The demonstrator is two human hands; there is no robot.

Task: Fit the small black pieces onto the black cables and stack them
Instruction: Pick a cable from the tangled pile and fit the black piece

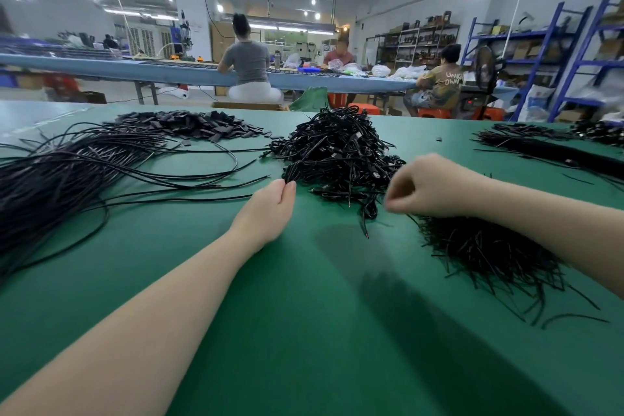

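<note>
The left hand reaches forward over the green desk to the near edge of the central heap of black cables. Its thumb and fingers pinch a looped cable end at the heap's rim, probably to draw one cable free of the tangle. The right hand hangs just right of that heap with its fingers curled inward. It is blurred, so I cannot tell whether its grip pinches a small piece or holds nothing; it looks poised to meet the cable the left hand lifts.

The small black pieces lie in a flat pile at the far left of the desk, well apart from both hands, so a reach across will likely be needed. Long loose cables fan out on the left, several trailing toward the left hand; these could snag a drawn cable. A spread of short cables lies under the right forearm, perhaps the finished stack. Another bundle sits at the far right. Behind, people work at a blue bench beside blue shelving.
</note>
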